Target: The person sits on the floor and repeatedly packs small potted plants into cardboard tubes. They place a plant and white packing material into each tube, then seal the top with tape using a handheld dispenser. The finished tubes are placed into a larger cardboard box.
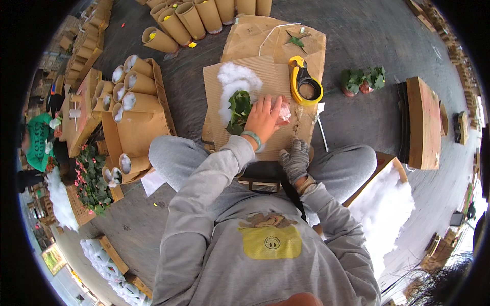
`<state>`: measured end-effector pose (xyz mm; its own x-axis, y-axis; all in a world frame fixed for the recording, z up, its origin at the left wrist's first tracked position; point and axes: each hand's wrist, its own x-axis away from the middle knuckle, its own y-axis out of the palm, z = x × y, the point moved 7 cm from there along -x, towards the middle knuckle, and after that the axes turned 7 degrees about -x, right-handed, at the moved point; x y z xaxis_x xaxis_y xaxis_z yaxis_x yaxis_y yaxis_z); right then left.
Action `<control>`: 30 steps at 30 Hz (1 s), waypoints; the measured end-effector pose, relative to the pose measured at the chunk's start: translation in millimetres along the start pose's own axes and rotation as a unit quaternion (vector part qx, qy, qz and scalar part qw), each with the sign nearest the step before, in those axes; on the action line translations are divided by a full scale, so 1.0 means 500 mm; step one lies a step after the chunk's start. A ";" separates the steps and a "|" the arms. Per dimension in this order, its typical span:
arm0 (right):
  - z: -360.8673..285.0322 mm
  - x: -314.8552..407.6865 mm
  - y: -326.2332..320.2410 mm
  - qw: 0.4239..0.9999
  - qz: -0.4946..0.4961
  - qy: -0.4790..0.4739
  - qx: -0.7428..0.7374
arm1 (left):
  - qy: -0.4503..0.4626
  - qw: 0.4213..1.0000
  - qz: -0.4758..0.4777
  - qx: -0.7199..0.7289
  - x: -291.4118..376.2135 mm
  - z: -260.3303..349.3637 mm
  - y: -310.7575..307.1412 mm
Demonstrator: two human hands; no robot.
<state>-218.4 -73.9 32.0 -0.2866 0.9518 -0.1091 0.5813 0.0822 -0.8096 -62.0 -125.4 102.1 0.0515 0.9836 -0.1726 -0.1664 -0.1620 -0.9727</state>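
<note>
A leafy green potted plant (238,111) lies on its side on a sheet of corrugated cardboard (214,82). Its foliage points left, and its pot (283,111), wrapped in clear plastic, points right. My bare left hand (263,116), with a green bangle at the wrist, is closed over the plant between leaves and pot. White fibre stuffing (237,78) spreads on the sheet behind and beside the leaves. At the near edge of the cardboard, my right hand (295,160) wears a grey knit glove, its thumb apart from the fingers; nothing shows in it.
A yellow tape dispenser (304,82) lies right of the sheet on a cardboard box (249,34). Two small potted plants (361,81) stand on the floor to the right. Cardboard tubes (139,86) with stuffing fill a carton at left. A box of white stuffing (379,210) sits near my right knee.
</note>
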 end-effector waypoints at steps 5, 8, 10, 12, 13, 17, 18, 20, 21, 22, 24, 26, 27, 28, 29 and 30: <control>0.074 -0.019 0.051 0.977 -0.147 0.130 -0.086 | 0.009 1.000 0.004 0.018 0.031 0.015 0.016; 0.128 -0.014 0.086 0.910 -0.183 0.279 -0.246 | 0.012 0.999 -0.032 0.026 0.036 0.012 0.020; 0.138 -0.025 0.087 0.835 -0.133 0.315 -0.431 | 0.018 0.998 -0.049 0.033 0.039 0.012 0.018; 0.147 -0.050 0.061 0.869 -0.114 0.299 -0.377 | 0.027 0.997 -0.063 0.047 0.043 0.015 0.016; 0.125 -0.066 0.058 0.905 -0.200 0.220 -0.306 | 0.032 0.997 -0.063 0.034 0.046 0.016 0.015; 0.084 -0.083 0.042 0.817 -0.327 0.267 -0.393 | 0.046 0.994 -0.094 0.024 0.056 0.021 0.021; 0.084 -0.076 0.033 0.744 -0.275 0.364 -0.489 | 0.044 0.995 -0.092 0.023 0.056 0.019 0.020; 0.058 -0.064 0.025 0.490 -0.156 0.486 -0.707 | 0.045 0.994 -0.101 0.014 0.054 0.016 0.022; 0.039 -0.102 0.005 0.604 -0.155 0.357 -0.696 | 0.049 0.994 -0.098 0.014 0.052 0.015 0.019; 0.033 -0.113 -0.006 0.610 -0.156 0.337 -0.700 | 0.039 0.994 -0.098 -0.003 0.046 0.007 0.017; 0.041 -0.145 0.004 0.604 -0.140 0.361 -0.696 | 0.021 0.993 -0.110 -0.024 0.030 -0.010 0.017; 0.058 -0.226 -0.012 0.919 -0.154 0.179 -0.316 | 0.049 0.994 -0.098 0.002 0.014 -0.015 0.010; 0.051 -0.270 -0.015 0.984 -0.137 0.050 -0.099 | 0.049 0.990 -0.134 0.022 0.008 -0.021 0.019; 0.061 -0.306 0.005 0.990 -0.139 0.035 -0.002 | 0.047 0.987 -0.151 0.037 0.003 -0.027 0.022; 0.061 -0.340 0.022 0.989 -0.124 -0.004 0.086 | 0.044 0.985 -0.164 0.041 0.000 -0.032 0.026; 0.048 -0.357 0.031 0.980 -0.081 -0.063 0.169 | 0.042 0.985 -0.163 0.041 -0.003 -0.036 0.025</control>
<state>-176.5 -249.7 25.0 -0.4581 0.8888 -0.0160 0.2401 0.1064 -0.9649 -46.4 -130.1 87.2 0.1962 0.9717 0.1315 -0.2059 0.1719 -0.9634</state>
